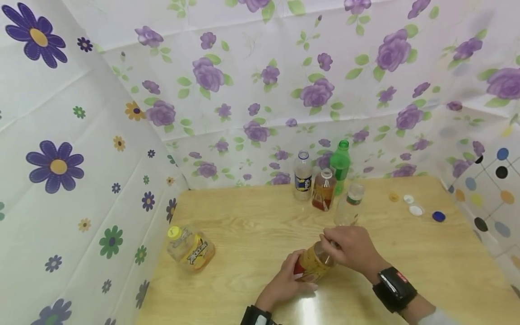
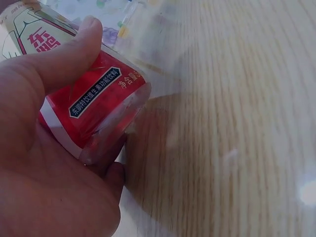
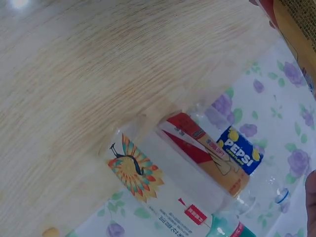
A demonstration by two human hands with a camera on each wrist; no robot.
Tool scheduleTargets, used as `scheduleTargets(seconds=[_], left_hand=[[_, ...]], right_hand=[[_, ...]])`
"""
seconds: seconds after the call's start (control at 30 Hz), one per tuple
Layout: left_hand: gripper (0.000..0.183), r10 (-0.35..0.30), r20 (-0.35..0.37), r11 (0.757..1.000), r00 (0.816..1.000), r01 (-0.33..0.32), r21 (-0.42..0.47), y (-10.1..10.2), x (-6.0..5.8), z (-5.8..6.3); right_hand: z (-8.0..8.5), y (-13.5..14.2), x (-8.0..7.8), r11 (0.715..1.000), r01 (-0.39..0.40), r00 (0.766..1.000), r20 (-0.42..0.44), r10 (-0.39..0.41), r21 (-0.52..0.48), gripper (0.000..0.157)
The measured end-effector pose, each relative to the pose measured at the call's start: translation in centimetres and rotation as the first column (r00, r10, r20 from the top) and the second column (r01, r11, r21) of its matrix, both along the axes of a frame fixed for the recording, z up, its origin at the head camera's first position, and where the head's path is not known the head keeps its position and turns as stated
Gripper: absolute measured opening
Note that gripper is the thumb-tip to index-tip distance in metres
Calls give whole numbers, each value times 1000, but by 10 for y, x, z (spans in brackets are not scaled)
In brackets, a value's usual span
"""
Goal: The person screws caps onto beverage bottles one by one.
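A plastic drink bottle (image 1: 314, 264) with a red and gold label is tilted above the wooden table, its neck pointing to the right. My left hand (image 1: 284, 282) grips it near the base; the left wrist view shows the thumb across the label of the bottle (image 2: 101, 91). At the neck end, my right hand (image 1: 351, 248) has its fingers curled round the top, which hides the cap. In the right wrist view only a sliver of the right hand (image 3: 311, 202) shows at the edge.
Four uncapped bottles would crowd the back: a Pepsi bottle (image 1: 302, 184), an amber-labelled one (image 1: 323, 192), a green one (image 1: 340, 164) and a clear one (image 1: 348, 207). A yellow-capped bottle (image 1: 192, 250) stands left. Loose caps, including a blue cap (image 1: 438, 216), lie right.
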State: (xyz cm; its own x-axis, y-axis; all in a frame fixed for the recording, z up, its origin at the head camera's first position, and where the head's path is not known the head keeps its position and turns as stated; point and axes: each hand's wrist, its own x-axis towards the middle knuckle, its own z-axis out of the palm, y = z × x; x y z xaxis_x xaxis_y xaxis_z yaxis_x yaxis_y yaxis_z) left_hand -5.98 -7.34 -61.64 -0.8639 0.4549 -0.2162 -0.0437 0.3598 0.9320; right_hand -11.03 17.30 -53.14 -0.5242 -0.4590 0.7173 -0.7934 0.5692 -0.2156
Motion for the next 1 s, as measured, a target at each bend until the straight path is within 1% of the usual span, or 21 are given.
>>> scheduleTargets(seconds=[0.13, 0.23, 0.37, 0.5, 0.57, 0.6, 0.63, 0.67, 0.7, 0.73, 0.8, 0.83, 0.87, 0.9, 0.93, 0.97, 1.0], left_hand=[[81, -14, 51, 1000, 999, 14, 3, 3, -1, 1], [81, -22, 66, 1000, 998, 22, 4, 3, -2, 2], [81, -16, 55, 1000, 998, 17, -14, 2, -2, 3], [81, -33, 33, 999, 999, 34, -21, 0, -4, 5], [82, -47, 28, 999, 998, 47, -7, 1, -4, 6], [81, -46, 30, 999, 998, 46, -3, 2, -4, 6], [81, -43, 30, 999, 999, 43, 3, 1, -3, 6], [81, -38, 33, 999, 999, 38, 10, 1, -3, 7], [81, -33, 33, 999, 999, 33, 12, -1, -3, 8], [81, -27, 27, 1000, 999, 27, 11, -2, -2, 9], [79, -17, 8, 1000, 1000, 17, 2, -5, 0, 11], [79, -17, -6, 1000, 1000, 17, 1, -6, 2, 12], [78, -17, -23, 1000, 1000, 17, -4, -6, 3, 12], [78, -21, -41, 1000, 999, 21, -6, -6, 4, 12], [77, -24, -52, 1000, 998, 24, -2, -4, 6, 12], [77, -26, -58, 1000, 998, 26, 4, -3, 7, 11], [77, -29, -62, 999, 998, 30, 13, -1, 7, 10]], right_hand=[[-6, 1, -1, 997, 65, 997, -43, -67, -46, 31], [-11, 1, 0, 992, 98, 994, -43, -101, -75, 31], [-16, 0, 2, 984, 141, 990, 9, -141, -109, 28], [-20, 1, 3, 973, 188, 982, 45, -183, -136, 28], [-22, 3, 7, 965, 218, 975, 77, -209, -149, 30], [-23, 4, 8, 959, 241, 968, 108, -227, -148, 31], [-24, 4, 9, 952, 270, 956, 160, -247, -143, 33], [-24, 3, 10, 943, 302, 936, 228, -266, -137, 35], [-23, 2, 11, 933, 338, 906, 313, -286, -123, 37], [-23, 0, 12, 922, 373, 864, 402, -304, -105, 38], [-22, -3, 15, 896, 441, 754, 563, -339, -51, 39], [-22, -3, 17, 887, 462, 705, 619, -347, -29, 39], [-23, -3, 19, 882, 471, 675, 650, -350, -15, 39], [-24, -1, 21, 884, 467, 664, 664, -343, -10, 40], [-26, 2, 23, 892, 451, 669, 667, -328, -13, 40], [-27, 6, 25, 904, 427, 691, 652, -311, -22, 39], [-29, 10, 26, 919, 391, 728, 624, -284, -38, 37]])
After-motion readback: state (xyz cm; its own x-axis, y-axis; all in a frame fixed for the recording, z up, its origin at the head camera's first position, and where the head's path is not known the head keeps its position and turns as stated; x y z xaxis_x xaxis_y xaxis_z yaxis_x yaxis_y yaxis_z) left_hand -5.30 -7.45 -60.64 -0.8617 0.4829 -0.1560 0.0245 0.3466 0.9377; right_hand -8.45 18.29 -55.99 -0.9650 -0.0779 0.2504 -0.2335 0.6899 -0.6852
